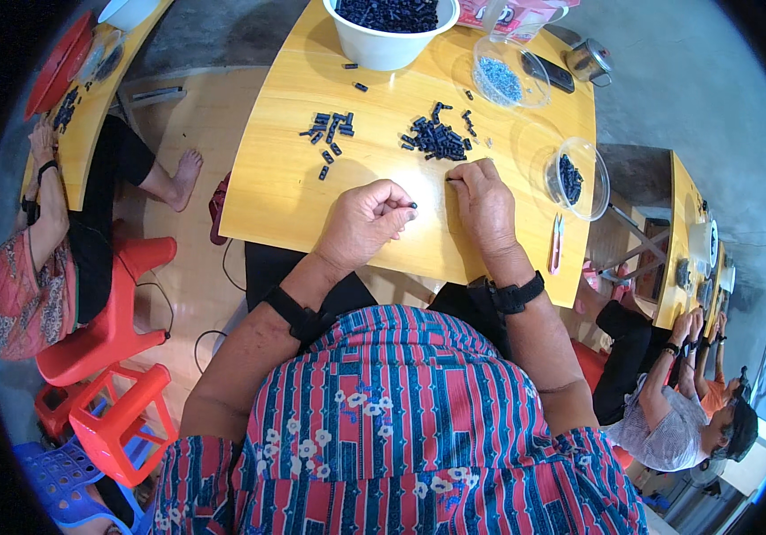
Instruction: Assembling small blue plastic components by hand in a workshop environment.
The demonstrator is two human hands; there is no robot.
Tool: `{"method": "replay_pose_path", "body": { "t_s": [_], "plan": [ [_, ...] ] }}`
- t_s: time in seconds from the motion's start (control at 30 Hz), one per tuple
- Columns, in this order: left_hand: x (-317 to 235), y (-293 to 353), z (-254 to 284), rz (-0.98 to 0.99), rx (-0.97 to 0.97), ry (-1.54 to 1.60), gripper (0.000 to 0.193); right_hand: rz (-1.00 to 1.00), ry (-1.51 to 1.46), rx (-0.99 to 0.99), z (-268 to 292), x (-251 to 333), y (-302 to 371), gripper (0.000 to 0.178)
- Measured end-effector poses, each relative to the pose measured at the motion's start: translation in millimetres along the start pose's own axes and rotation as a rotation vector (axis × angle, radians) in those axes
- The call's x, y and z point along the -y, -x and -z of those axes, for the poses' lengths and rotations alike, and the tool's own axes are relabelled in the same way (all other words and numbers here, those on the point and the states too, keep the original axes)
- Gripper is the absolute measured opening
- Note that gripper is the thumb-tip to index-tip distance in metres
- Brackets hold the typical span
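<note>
My left hand (367,221) is closed in a pinch above the table's near part, with the end of a small black piece (413,206) showing at its fingertips. To its right, my right hand (487,209) also pinches, and a tiny dark tip (451,180) shows by its thumb and forefinger; its kind is too small to tell. Just beyond my hands lies a heap of small black plastic pieces (437,140). A smaller, looser group of black pieces (333,129) is spread to the left of the heap.
A white tub (378,52) of black pieces stands at the far edge. Clear tubs hold blue-white bits (499,82) and black pieces (570,180). Small snips (557,244), a dark phone (550,74) and a metal mug (589,62) lie right. Other people sit at tables on both sides.
</note>
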State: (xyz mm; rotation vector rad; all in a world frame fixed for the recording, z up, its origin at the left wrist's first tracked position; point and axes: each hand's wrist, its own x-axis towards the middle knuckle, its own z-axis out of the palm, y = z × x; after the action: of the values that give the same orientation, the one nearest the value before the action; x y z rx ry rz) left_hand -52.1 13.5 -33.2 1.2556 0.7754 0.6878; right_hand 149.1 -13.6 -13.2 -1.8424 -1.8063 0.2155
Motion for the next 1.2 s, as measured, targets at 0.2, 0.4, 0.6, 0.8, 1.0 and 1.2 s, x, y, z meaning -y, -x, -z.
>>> {"method": "replay_pose_path", "body": {
  "t_s": [0.2,0.4,0.6,0.8,1.0,1.2],
  "plan": [
    [0,-1,-3,-0.021,-0.030,-0.053,0.006,0.135,0.065,0.052,2,3,20,0.006],
    [1,-1,-4,-0.057,-0.064,-0.142,0.008,0.238,-0.013,0.033,0,9,31,0.008],
    [-2,1,-6,-0.092,-0.071,-0.217,0.005,0.240,-0.006,0.038,-6,3,36,0.012],
    [0,1,-6,-0.104,-0.061,-0.239,0.006,0.286,0.048,0.044,-8,1,38,0.013],
    [-2,2,-8,-0.098,-0.070,-0.242,0.006,0.313,0.034,0.030,-7,3,37,0.013],
    [-1,3,-5,-0.069,-0.074,-0.263,0.009,0.127,-0.184,0.055,9,19,34,0.009]
  ]
}}
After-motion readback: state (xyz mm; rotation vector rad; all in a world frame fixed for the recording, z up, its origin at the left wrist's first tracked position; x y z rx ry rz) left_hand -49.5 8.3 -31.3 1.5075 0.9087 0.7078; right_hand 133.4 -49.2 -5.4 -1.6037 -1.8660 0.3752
